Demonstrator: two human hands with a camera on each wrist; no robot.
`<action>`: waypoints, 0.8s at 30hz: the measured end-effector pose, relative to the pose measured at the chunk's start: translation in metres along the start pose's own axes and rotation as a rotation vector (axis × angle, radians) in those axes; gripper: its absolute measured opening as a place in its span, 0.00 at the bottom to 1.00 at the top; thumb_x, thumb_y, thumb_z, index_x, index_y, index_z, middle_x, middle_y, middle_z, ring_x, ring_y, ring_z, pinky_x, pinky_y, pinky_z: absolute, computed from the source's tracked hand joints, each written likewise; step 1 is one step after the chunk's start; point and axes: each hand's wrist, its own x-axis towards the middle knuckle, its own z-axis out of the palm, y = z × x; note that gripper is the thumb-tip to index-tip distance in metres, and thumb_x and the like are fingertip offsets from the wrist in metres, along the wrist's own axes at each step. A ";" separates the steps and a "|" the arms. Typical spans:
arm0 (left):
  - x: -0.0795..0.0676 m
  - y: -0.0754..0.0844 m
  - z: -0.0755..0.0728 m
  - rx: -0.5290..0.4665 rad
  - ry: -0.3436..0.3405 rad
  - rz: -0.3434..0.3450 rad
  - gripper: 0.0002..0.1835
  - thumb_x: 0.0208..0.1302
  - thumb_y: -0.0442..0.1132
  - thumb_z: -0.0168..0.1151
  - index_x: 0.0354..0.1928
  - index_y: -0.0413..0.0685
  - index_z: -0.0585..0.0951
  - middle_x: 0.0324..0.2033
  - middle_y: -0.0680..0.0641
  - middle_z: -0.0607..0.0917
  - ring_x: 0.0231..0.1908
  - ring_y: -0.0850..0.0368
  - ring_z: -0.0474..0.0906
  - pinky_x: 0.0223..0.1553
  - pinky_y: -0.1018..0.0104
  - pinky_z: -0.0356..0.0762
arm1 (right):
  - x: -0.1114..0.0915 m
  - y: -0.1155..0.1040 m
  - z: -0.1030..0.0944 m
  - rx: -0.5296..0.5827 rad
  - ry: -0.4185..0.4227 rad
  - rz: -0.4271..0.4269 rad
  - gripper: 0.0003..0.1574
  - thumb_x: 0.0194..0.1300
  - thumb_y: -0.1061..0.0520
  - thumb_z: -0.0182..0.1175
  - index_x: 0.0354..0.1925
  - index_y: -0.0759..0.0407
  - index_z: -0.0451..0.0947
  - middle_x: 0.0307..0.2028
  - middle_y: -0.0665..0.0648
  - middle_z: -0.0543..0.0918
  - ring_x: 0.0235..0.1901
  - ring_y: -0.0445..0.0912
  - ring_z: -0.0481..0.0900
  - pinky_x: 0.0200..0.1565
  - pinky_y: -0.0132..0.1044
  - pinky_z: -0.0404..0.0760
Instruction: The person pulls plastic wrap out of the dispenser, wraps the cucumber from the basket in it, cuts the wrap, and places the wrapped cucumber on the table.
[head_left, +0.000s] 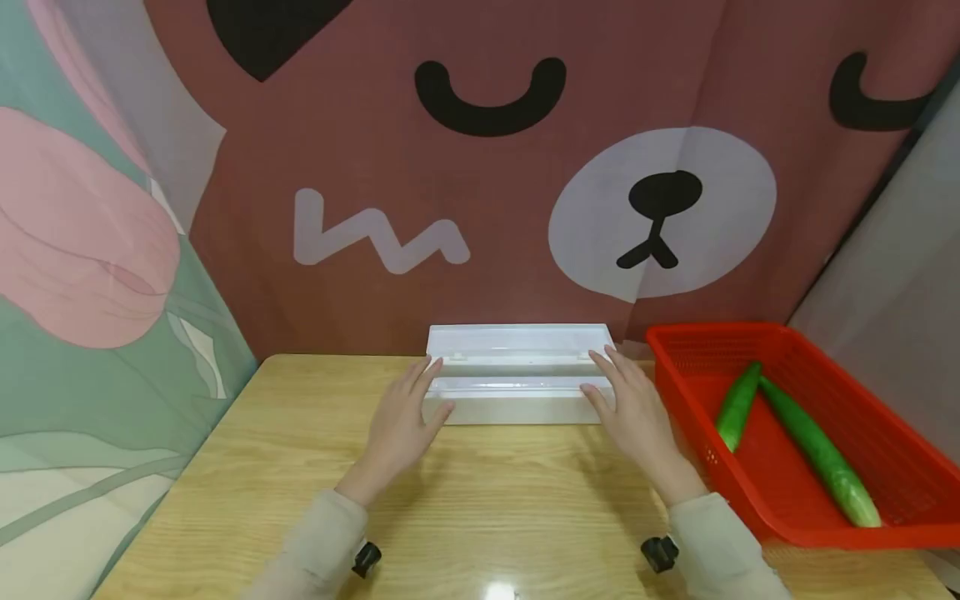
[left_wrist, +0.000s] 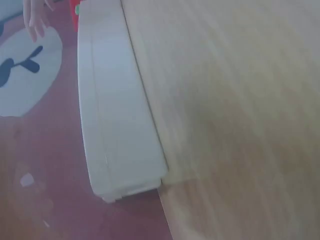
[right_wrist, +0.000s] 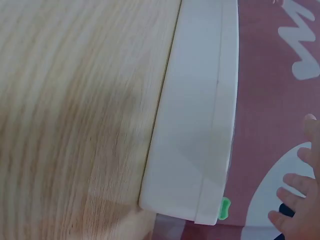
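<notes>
Box (long, white, lid tipped up along its far side) sits at the far part of the desk, running left to right, super close to the brown bear backdrop; can't tell if they touch. Left hand is at its left end, right hand at its right end. Grip on both sides is loose, fingers spread apart; can't tell if any fingertips actually touch the edges. Right side's tight tbh: red basket is just beside the box, two cucumbers lying in it. Elbow room is mostly near and left, with wood running from the box's near edge back between the sleeves and out to the desk's left edge. Small green piece shows at the box's right end.
</notes>
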 end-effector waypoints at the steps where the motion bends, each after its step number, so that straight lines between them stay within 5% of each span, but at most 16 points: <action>1: 0.003 -0.002 -0.001 -0.024 -0.005 -0.007 0.34 0.71 0.51 0.59 0.75 0.50 0.63 0.72 0.41 0.64 0.71 0.39 0.58 0.68 0.40 0.56 | 0.002 0.001 0.000 0.017 0.002 0.004 0.34 0.70 0.51 0.62 0.69 0.58 0.68 0.68 0.67 0.67 0.66 0.65 0.63 0.64 0.66 0.60; 8: 0.023 -0.017 -0.005 -0.090 -0.055 -0.001 0.30 0.74 0.49 0.56 0.74 0.50 0.64 0.71 0.44 0.66 0.72 0.43 0.56 0.69 0.41 0.53 | 0.015 0.012 0.002 0.102 0.026 -0.019 0.29 0.69 0.57 0.64 0.66 0.61 0.72 0.63 0.67 0.73 0.64 0.63 0.67 0.63 0.62 0.63; 15: 0.041 -0.020 -0.007 -0.160 -0.068 0.023 0.28 0.71 0.44 0.61 0.70 0.51 0.70 0.68 0.45 0.71 0.69 0.44 0.61 0.67 0.42 0.57 | 0.029 0.025 0.004 0.188 -0.003 0.060 0.27 0.68 0.59 0.64 0.64 0.60 0.75 0.62 0.68 0.75 0.64 0.65 0.67 0.62 0.65 0.64; 24: 0.051 -0.024 -0.002 -0.169 -0.202 -0.030 0.23 0.73 0.47 0.58 0.67 0.52 0.75 0.64 0.47 0.75 0.67 0.46 0.65 0.66 0.43 0.60 | 0.032 0.038 0.005 0.190 -0.096 0.120 0.20 0.69 0.62 0.62 0.58 0.64 0.79 0.57 0.68 0.79 0.63 0.66 0.67 0.62 0.65 0.64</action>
